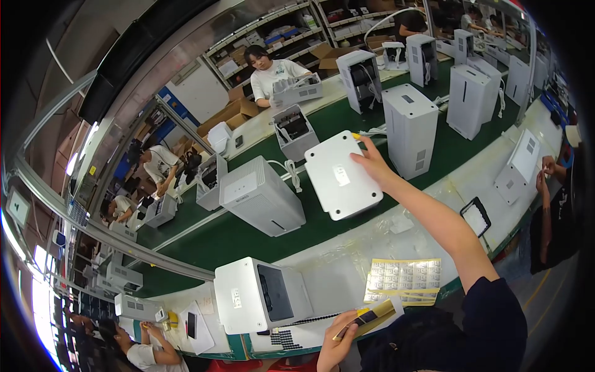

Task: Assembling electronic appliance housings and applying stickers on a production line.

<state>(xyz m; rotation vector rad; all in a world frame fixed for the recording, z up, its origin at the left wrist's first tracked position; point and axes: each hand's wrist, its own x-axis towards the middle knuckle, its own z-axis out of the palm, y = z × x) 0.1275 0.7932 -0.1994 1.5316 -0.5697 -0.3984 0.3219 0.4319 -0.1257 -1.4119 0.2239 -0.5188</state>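
My right hand reaches forward over the green belt and grips the right edge of a white appliance. Its flat end faces me, with dark feet at the corners and a pale label in the middle. A small yellow bit shows by my fingertips. Low at the bench front, my left hand is closed on a curled yellow-edged sheet with a dark strip along it. Beyond that sheet lies a silvery label sheet. To its left, another white appliance rests on its side, its dark opening showing.
Several white appliances, one of them upright, stand along the green belt. Small dark pads lie at the bench edge. A black frame is on the right. Co-workers sit across the belt and on both sides, one handling a housing.
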